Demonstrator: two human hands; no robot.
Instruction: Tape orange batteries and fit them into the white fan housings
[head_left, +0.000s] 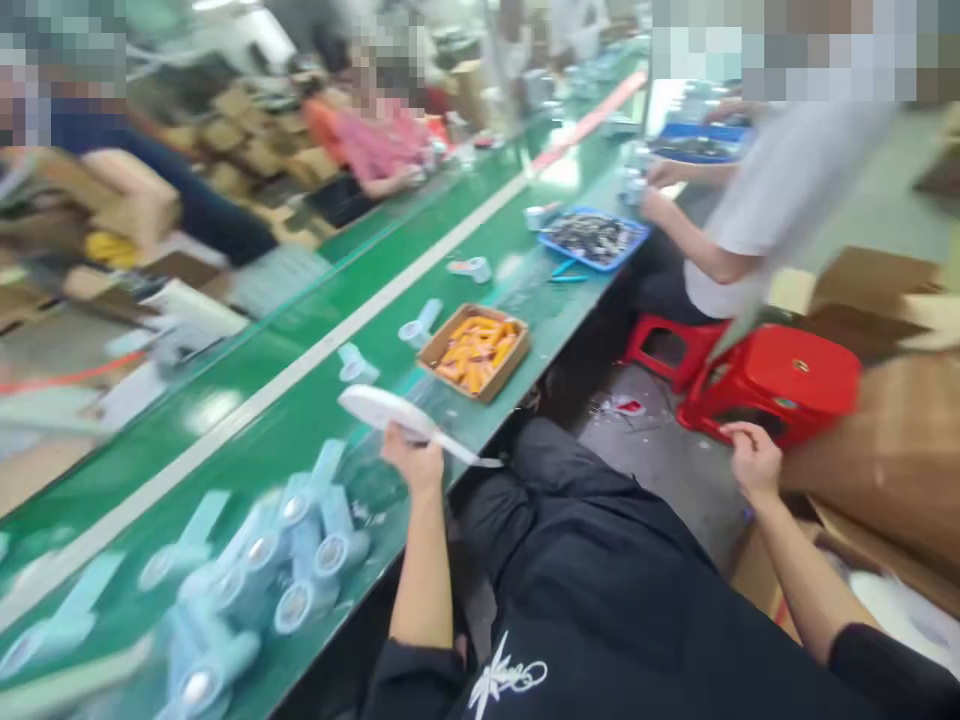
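My left hand (416,460) grips a flat white roll of tape-like strip (375,406) over the bench edge, and a loose end of the strip trails to the right. Off to the right, in front of a red stool, my right hand (756,462) is raised with thumb and fingers pinched together. Anything between those fingertips is too small or blurred to make out. Pale blue plastic parts with round heads and flat handles (259,550) lie piled on the bench left of my left arm. Beyond the roll sits a cardboard box of orange pieces (480,352).
A green conveyor belt (300,335) with a white line runs diagonally away. A blue tray of small dark parts (592,238) stands farther along, before a co-worker in a white shirt (787,190). Red stools (799,375) and cartons (885,460) are at right. Other people work across the belt.
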